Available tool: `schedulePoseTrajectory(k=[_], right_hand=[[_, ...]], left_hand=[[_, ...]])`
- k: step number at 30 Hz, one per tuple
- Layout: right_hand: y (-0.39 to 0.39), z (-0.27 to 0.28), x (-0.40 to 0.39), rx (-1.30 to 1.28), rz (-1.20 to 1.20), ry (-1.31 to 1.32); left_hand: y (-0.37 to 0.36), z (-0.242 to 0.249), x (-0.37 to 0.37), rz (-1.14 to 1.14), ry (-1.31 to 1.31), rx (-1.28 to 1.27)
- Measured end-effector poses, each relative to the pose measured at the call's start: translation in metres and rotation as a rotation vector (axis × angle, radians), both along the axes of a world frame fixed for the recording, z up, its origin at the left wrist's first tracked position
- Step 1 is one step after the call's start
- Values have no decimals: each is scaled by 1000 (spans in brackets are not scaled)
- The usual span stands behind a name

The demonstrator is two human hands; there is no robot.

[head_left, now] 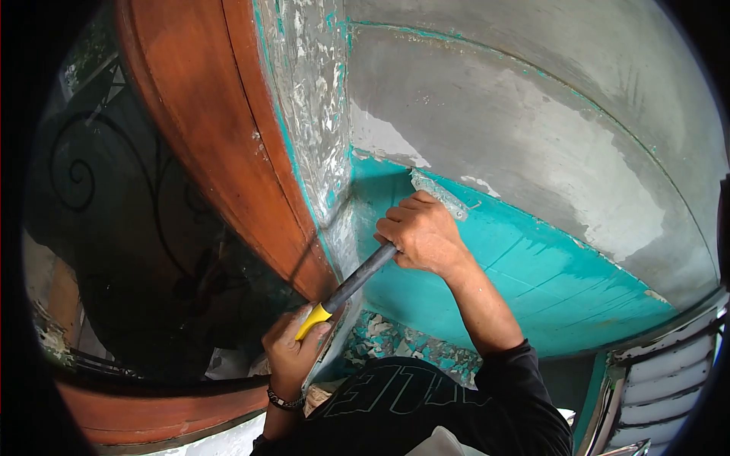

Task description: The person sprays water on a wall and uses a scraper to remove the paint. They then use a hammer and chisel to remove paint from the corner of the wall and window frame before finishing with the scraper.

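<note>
Scraper [357,277]: a long, straight tool held slantwise between the two hands, its head against the wall just beyond the right hand.
Blade [449,199]: flat, narrow metal speckled with pale residue, lying near the line where paint meets bare grey.
Shaft: dark, matte and rounded, running from the right hand down to a smooth yellow end [310,322] at the left hand.
Right hand [418,234]: closed, fingers curled around the shaft just behind the blade.
Left hand [291,346]: wrapped about the yellow end, thumb laid along it; a linked bracelet [284,400] circles the wrist.
Teal paint [509,266]: a smooth, streaked sheet around the right hand, its upper edge ragged.
Grey wall [471,83]: beyond the right hand, dull and bare, with irregular paler patches and a thin curving groove edged in teal.
Mottled strip [308,83]: rough, flaky and narrow, beyond the left hand.
Wooden frame [198,114]: reddish-brown, smooth, bordering that strip.
Scrollwork [157,199]: thin dark curls, to the left of the left hand.
Paint chips [384,334]: jagged teal and pale flakes heaped between the forearms.
</note>
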State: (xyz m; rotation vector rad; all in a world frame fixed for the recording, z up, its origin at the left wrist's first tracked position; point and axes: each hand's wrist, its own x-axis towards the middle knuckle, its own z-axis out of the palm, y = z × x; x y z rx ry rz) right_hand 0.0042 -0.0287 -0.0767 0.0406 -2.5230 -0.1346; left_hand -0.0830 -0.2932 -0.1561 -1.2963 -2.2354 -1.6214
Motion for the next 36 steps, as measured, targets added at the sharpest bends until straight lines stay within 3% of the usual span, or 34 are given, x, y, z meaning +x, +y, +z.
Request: schedulePoseTrajectory(k=[10, 14, 29, 36], right_hand=[[4, 3, 6, -19, 9, -11], [8, 13, 12, 26, 31, -125], [18, 12, 29, -47, 129, -102], [23, 14, 38, -35, 160, -100]], left_hand=[[1, 11, 8, -38, -58, -39], [6, -2, 25, -35, -234, 21], [7, 20, 55, 8, -84, -29], [9, 27, 71, 44, -186, -80]])
